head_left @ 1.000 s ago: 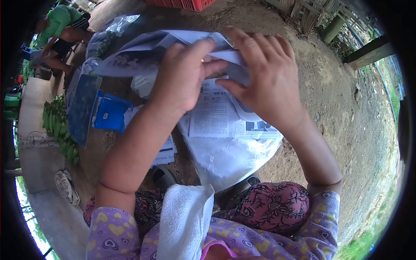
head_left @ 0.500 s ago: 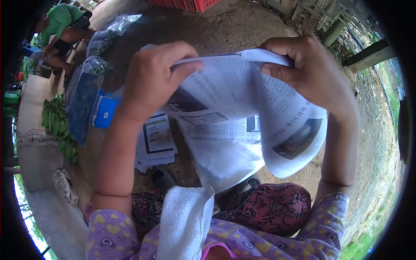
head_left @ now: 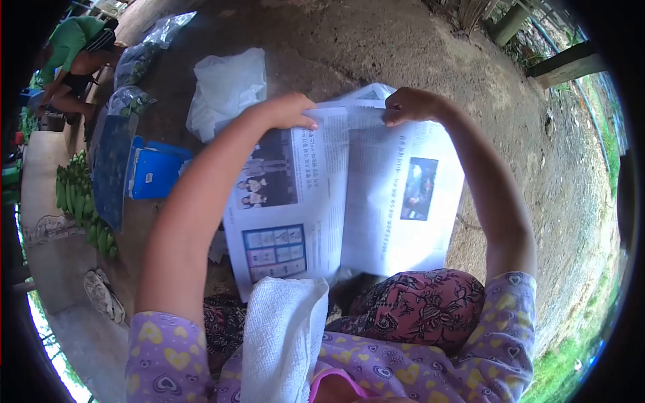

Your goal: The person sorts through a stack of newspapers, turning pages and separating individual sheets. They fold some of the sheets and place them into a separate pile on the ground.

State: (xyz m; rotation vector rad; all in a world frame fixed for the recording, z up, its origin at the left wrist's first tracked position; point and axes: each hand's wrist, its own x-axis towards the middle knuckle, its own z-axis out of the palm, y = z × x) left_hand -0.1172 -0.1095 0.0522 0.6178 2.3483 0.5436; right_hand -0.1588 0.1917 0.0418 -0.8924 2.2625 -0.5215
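A printed newspaper sheet (head_left: 322,181) hangs spread out in front of me, with a fold line down its middle. My left hand (head_left: 287,111) pinches its top edge left of the fold. On the other side of the fold, my right hand (head_left: 411,107) grips the same edge between thumb and fingers. Photos and columns of print face me, and the lower edge reaches down to my knees. Behind the top edge a bit of another printed sheet (head_left: 368,93) shows. A white cloth (head_left: 285,336) hangs down my front.
A crumpled clear plastic bag (head_left: 228,87) lies on the dirt floor beyond my left arm. Left of it are a blue container (head_left: 158,171), a dark board (head_left: 113,168) and green bananas (head_left: 80,195). A person (head_left: 74,54) in green bends over at the far left, near filled plastic bags (head_left: 138,64).
The newspaper has gone from bunched and curling to spread flat, facing me. Both hands have moved farther from me. The plastic bag at the upper left has come into sight.
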